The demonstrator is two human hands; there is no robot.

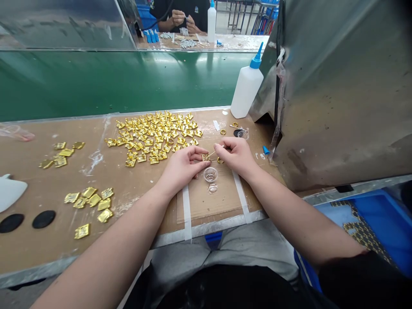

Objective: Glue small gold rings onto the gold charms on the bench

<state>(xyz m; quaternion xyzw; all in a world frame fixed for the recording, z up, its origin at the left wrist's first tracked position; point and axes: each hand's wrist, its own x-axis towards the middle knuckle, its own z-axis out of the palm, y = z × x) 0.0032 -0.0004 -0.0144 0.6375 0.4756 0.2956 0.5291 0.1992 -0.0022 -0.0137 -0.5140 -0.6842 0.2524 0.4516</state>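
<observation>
My left hand (185,164) pinches a small gold piece (206,157) between thumb and fingers. In my right hand (236,155) is a thin stick (212,152), its tip at the gold piece. Just below the hands a small clear cup (210,174) stands on a cardboard sheet (209,206) taped to the table, with a clear smear (213,189) in front of it. A gold ring (220,160) lies by my right hand. Many gold pieces (157,133) are heaped beyond my left hand.
A white bottle with a blue tip (246,88) stands at the back right, beside a metal panel (341,86). Gold squares (94,200) and black discs (44,219) lie at the left. A green belt (112,81) runs behind the table; across it, a person's hands (185,20) work.
</observation>
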